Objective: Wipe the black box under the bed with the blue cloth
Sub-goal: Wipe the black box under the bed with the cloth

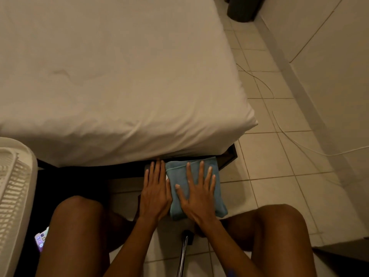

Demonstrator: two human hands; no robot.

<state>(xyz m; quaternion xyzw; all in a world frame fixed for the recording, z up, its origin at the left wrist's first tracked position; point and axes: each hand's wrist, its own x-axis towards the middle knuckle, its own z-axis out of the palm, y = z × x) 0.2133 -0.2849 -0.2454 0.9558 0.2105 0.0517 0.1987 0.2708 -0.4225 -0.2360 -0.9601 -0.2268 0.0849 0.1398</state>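
Note:
A folded blue cloth [217,198] lies flat on the black box [137,206], which sticks out from beneath the bed's front edge. Most of the box is hidden by the cloth and my hands; only a dark strip shows at its left side. My right hand [197,194] presses flat on the cloth with fingers spread. My left hand [155,192] lies flat beside the cloth on the box, fingers together and pointing toward the bed, holding nothing.
The bed with its white sheet [119,76] fills the upper left. A white slatted basket [14,186] stands at the left. A lit phone [42,238] lies by my left knee. A metal rod [183,254] lies between my knees. Cables [299,144] run over the floor tiles at the right.

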